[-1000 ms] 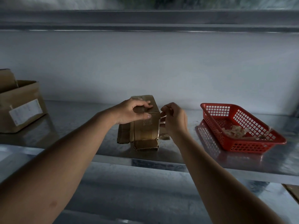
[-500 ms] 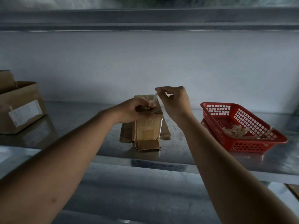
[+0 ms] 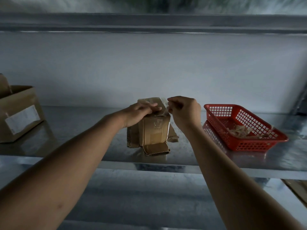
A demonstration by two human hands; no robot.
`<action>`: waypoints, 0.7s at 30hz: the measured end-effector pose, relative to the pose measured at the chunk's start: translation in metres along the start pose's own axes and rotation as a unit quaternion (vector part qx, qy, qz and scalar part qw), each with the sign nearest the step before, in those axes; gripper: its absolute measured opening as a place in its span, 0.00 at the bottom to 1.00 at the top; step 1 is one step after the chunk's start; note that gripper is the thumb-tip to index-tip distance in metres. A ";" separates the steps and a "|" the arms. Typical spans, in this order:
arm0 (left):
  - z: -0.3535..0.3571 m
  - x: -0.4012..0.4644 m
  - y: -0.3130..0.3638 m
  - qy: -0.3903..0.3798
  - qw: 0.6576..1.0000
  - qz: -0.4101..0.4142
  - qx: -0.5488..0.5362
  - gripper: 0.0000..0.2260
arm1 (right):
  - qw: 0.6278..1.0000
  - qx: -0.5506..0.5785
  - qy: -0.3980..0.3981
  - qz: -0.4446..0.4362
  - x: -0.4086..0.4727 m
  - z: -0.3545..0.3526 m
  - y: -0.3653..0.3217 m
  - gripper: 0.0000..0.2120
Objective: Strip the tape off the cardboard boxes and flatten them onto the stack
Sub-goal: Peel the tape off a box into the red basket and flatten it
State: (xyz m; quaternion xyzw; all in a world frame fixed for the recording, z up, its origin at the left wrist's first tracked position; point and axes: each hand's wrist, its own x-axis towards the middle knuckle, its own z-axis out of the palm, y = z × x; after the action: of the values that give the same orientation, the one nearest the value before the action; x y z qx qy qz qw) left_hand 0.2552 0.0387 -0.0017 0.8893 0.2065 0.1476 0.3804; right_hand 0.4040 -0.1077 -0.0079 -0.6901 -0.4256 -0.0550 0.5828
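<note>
A small brown cardboard box (image 3: pixel 155 130) stands on the metal shelf (image 3: pixel 83 146), its bottom flaps spread out flat around it. My left hand (image 3: pixel 141 112) presses down on the box's top with straight fingers. My right hand (image 3: pixel 183 110) is at the box's upper right edge and pinches a strip of clear tape (image 3: pixel 166 109) that still runs to the box's top edge.
A red plastic basket (image 3: pixel 219 117) with crumpled tape scraps (image 3: pixel 244 131) sits on the shelf at the right. A larger cardboard box (image 3: pixel 18 113) with a white label stands at the far left. More cardboard (image 3: pixel 297 188) lies on a lower level at the bottom right.
My right hand went from the box's right side up above its top, peeling tape, then came down a little beside the top edge. My left hand stayed on the box's top.
</note>
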 end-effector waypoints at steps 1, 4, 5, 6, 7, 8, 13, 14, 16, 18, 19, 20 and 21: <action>0.000 0.002 -0.002 0.000 1.000 0.000 -0.008 0.14 | 1.000 -0.013 -0.006 0.003 0.000 -0.002 -0.002 0.08; 0.003 0.006 -0.002 0.003 1.000 0.023 0.018 0.15 | 0.999 -0.046 -0.002 0.011 -0.001 -0.012 -0.006 0.11; 0.005 0.009 0.000 -0.001 0.998 0.035 0.057 0.17 | 0.999 -0.051 0.003 0.011 0.000 -0.017 -0.008 0.11; 0.007 0.010 0.005 -0.017 0.992 0.046 0.113 0.23 | 0.998 -0.058 0.009 0.009 0.001 -0.020 -0.007 0.10; 0.010 0.011 0.010 -0.030 0.982 0.059 0.176 0.29 | 0.998 -0.066 0.014 0.004 0.001 -0.023 -0.006 0.09; 0.013 0.012 0.014 -0.037 0.969 0.071 0.233 0.33 | 0.997 -0.079 0.018 0.005 0.002 -0.025 -0.005 0.08; 0.031 0.020 0.023 -0.030 0.961 0.102 0.256 0.36 | 0.993 -0.104 0.045 0.030 0.005 -0.051 0.002 0.08; 0.034 0.023 0.024 -0.034 0.963 0.099 0.250 0.36 | 0.992 -0.107 0.053 0.035 0.006 -0.059 0.003 0.08; 0.042 0.031 0.032 -0.043 0.962 0.096 0.251 0.35 | 0.989 -0.119 0.074 0.043 0.010 -0.077 0.007 0.10; 0.051 0.039 0.040 -0.046 0.963 0.094 0.248 0.35 | 0.986 -0.131 0.085 0.053 0.016 -0.094 0.014 0.12; 0.056 0.043 0.044 -0.046 0.964 0.092 0.245 0.35 | 0.984 -0.142 0.088 0.059 0.020 -0.103 0.019 0.13; 0.062 0.048 0.047 -0.045 0.965 0.088 0.242 0.35 | 0.982 -0.149 0.090 0.067 0.024 -0.112 0.025 0.13; 0.067 0.052 0.050 -0.043 0.966 0.085 0.239 0.35 | 0.981 -0.152 0.091 0.074 0.028 -0.121 0.030 0.13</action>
State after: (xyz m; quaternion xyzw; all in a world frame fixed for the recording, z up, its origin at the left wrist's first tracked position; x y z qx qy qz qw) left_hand 0.3408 -0.0088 -0.0043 0.9741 0.1429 0.0871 0.1519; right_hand 0.4925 -0.1948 0.0232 -0.7922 -0.3056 -0.1386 0.5096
